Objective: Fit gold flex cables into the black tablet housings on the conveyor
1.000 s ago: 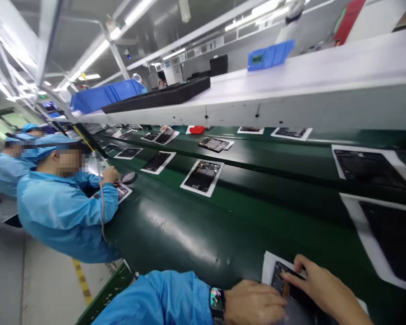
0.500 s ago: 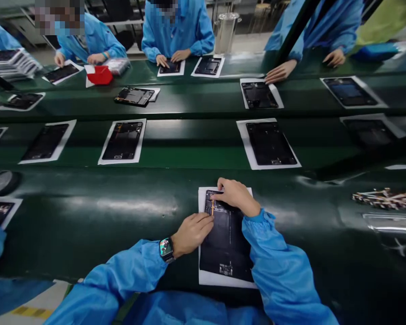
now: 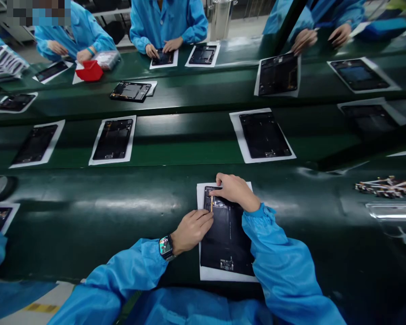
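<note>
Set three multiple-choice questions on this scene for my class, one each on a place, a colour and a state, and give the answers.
1. Where is the narrow orange strip?
A) On the bare belt
B) On the dark panel, between the left hand and right hand
C) Inside the red box

2. What colour is the right sleeve?
A) Blue
B) Green
C) White

3. How does the dark panel lie?
A) Held up in the air
B) Standing on edge
C) Flat on a white sheet

Answers:
1. B, the strip shows at the panel's upper left, between both hands.
2. A, the sleeve and cuff are bright blue.
3. C, the sheet's margin shows around the panel.
</note>
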The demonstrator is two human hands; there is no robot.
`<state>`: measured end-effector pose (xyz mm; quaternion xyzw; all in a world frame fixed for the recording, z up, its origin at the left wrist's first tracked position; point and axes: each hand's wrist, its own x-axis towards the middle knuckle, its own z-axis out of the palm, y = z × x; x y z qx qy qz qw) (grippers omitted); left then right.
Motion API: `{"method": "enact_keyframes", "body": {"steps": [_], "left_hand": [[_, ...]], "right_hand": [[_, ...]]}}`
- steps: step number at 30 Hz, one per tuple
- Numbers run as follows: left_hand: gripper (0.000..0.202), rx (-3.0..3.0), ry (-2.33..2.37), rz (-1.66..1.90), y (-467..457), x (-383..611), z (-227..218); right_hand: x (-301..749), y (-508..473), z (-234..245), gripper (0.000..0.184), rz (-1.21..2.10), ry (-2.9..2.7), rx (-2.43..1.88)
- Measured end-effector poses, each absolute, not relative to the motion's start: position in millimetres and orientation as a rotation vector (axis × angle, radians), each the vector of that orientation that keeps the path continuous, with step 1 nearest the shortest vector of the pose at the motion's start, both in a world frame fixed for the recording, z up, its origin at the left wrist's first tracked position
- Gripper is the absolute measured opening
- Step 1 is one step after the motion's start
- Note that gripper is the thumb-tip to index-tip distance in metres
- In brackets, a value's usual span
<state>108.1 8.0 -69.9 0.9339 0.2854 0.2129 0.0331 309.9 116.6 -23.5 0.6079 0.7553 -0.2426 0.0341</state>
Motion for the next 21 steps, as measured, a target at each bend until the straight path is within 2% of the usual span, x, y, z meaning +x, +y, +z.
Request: {"method": "enact_keyframes", "body": {"steps": [17,21], "left_hand": [[0.015,2.865,0.857,0.606,10.1,110.8,-59.3],[0.02,2.726,0.863,0.67,14.6,107.0,-55.9]], "right_hand": [[308.0,115.3,-19.9,0.034,-0.723,2.308,1.863],[306.8,109.9,-11.3,0.029,-0.598,2.34,1.841]]}}
